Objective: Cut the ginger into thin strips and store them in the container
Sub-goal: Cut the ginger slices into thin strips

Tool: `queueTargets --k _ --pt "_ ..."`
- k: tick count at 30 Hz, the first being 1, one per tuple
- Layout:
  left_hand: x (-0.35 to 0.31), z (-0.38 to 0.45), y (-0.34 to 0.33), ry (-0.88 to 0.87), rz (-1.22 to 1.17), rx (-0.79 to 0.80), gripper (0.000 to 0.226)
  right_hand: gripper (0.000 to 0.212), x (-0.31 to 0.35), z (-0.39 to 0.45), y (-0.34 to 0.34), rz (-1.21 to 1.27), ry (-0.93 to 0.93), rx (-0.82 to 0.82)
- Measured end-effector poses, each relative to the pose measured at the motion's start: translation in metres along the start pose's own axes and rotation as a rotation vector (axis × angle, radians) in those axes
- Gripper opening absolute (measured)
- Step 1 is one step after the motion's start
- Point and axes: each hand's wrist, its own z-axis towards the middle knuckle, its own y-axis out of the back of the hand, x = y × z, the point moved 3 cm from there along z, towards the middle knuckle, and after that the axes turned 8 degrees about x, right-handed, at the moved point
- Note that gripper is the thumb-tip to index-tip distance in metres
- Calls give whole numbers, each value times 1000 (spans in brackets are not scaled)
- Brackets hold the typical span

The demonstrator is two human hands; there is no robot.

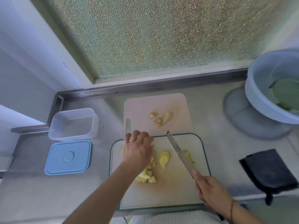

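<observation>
One clear container [73, 124] sits lidless; left grip [137, 147] clenches ginger [164, 158], right grip [208, 189] clasps knife [179, 152].

A single head-worn camera looked steeply down from close above the tabletop [215, 113]; it faced the frosted window [145, 34] behind.

Pale yellow ginger slices [164, 159] on your white cutting board with teal-green rim [207, 160]. Behind it, pale pink plastic board [161, 101] with tan-brown ginger knobs [157, 120]. Clear translucent container [56, 126], light blue square lid [68, 157] at your left. Black folded cloth [268, 170] right. Window glass [145, 34] pebbled, greenish, speckled.
</observation>
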Motion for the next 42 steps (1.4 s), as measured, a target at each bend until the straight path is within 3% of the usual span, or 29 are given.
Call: queueTargets --k 3,6,9,18,25,31,33,36,42 --pt "-34 -2 -20 -210 27 226 23 55 0 -1 1 -1 -13 -10" --pt "-38 -9 -31 -214 61 400 35 55 -1 0 2 9 -18 -5" --pt "-37 -13 -30 -185 77 372 35 56 -4 -1 4 25 -19 7" --pt "-47 -21 -24 129 19 288 37 57 -6 -12 9 -15 -25 39" --pt "-52 -26 -27 134 57 348 38 58 -9 -14 -4 128 -101 139" --pt "-82 -41 -30 195 -32 284 28 56 -20 -16 9 191 -165 88" --pt "-82 -47 -32 216 -71 219 20 56 -20 -16 11 177 -149 94" --pt "-73 -53 -29 254 -57 210 29 57 -17 -16 12 71 -81 93" --pt "-85 -45 -26 299 30 346 28 55 -19 -19 11 -18 -37 86"
